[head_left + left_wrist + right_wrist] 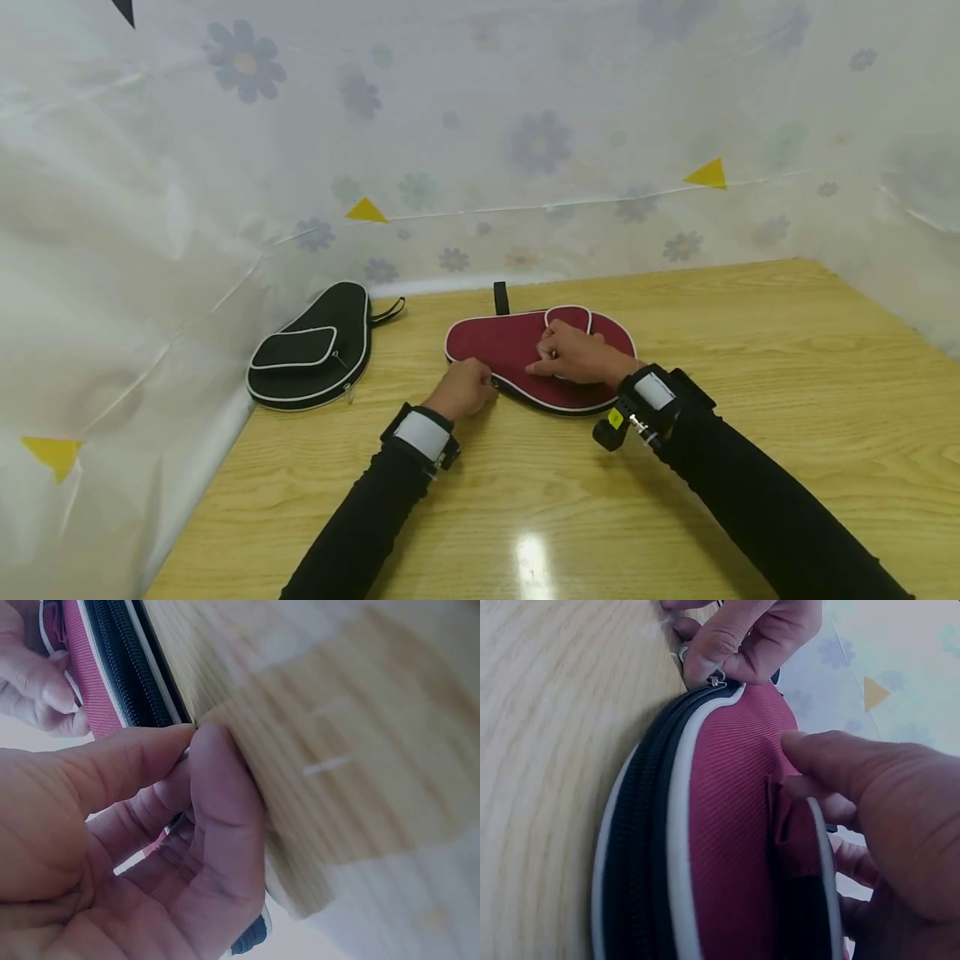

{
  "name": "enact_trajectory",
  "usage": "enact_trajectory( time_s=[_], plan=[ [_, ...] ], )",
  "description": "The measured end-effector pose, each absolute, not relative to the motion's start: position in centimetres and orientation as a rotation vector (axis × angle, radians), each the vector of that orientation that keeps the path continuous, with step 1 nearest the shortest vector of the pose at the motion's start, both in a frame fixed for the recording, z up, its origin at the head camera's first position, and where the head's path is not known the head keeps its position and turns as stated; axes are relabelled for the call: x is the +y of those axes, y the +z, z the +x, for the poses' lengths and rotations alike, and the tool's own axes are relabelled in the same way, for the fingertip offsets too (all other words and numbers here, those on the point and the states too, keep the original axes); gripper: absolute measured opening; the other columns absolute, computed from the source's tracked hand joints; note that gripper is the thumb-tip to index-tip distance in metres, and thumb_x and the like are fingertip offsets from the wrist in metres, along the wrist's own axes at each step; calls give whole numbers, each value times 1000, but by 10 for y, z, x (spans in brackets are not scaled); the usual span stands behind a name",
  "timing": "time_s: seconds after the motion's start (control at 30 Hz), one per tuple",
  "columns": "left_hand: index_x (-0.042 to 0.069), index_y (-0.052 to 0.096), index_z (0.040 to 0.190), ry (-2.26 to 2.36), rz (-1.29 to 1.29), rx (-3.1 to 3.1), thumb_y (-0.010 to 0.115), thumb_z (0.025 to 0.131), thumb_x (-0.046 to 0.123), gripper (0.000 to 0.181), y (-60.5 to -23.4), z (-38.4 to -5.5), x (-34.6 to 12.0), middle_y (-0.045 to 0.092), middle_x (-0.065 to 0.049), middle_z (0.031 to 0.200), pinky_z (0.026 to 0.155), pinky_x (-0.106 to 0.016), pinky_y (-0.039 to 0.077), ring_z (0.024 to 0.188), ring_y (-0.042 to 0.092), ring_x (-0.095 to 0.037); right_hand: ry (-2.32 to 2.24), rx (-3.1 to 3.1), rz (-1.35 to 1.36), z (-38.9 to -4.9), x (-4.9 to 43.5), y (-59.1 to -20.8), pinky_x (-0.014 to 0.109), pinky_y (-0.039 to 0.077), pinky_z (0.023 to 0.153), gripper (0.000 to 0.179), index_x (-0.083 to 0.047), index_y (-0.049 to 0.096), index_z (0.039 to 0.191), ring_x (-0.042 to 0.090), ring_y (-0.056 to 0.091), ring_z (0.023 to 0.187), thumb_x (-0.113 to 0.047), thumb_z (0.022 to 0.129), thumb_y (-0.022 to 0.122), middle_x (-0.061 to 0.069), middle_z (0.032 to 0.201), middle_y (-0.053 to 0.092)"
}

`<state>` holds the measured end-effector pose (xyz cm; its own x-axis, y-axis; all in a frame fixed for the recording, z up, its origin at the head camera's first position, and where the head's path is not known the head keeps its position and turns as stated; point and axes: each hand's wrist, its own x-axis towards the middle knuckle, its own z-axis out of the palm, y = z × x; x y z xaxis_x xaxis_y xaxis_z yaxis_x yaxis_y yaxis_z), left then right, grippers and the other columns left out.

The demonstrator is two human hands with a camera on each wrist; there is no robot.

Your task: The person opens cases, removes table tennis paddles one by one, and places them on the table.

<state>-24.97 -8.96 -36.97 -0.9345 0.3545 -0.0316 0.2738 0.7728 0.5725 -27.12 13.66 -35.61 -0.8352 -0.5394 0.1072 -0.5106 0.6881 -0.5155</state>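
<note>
A dark red paddle-shaped case (498,337) with white piping lies flat on the table. My left hand (467,387) is at the near edge of its narrow end, where thumb and index finger pinch the zipper pull (717,678). The black zipper (639,832) runs along the case's side and looks closed where it shows. On the wide part, my right hand (581,354) has bent fingers at the small front pocket (799,840), gripping its white-piped edge. Some of those fingertips are hidden behind the pocket.
A black case (330,350) of the same shape, with its own pocket and wrist loop (390,311), lies at the left by the curtain. The wooden table (480,517) meets a flowered plastic sheet (465,150) at the back. A black strap (501,298) sticks out behind the red case.
</note>
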Motion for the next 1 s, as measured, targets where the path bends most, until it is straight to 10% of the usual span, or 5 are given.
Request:
enact_trajectory(
  time_s=[0.3, 0.5, 1.0],
  plan=[
    [11, 44, 55, 910, 486, 2802, 68, 90, -3, 45, -368, -248, -89, 42, 3, 52, 46, -19, 37, 44, 47, -8, -804, 3074, -662, -249, 131, -364, 63, 33, 83, 20, -12, 56, 101, 48, 35, 116, -29, 99, 66, 24, 141, 39],
    [11, 43, 55, 915, 506, 2811, 69, 88, -4, 45, -368, -248, -90, 42, 3, 51, 45, -19, 37, 43, 47, -8, -787, 3147, -269, -233, 116, -365, 74, 28, 99, 57, -1, 46, 142, 60, 25, 129, -36, 100, 61, 44, 146, 20],
    [11, 44, 55, 935, 486, 2803, 69, 89, -3, 44, -369, -247, -89, 42, 3, 52, 45, -20, 37, 44, 46, -9, -486, 3216, -206, -229, 115, -366, 68, 46, 84, 53, -10, 51, 146, 56, 40, 118, -40, 102, 53, 48, 124, 40]
  ],
)
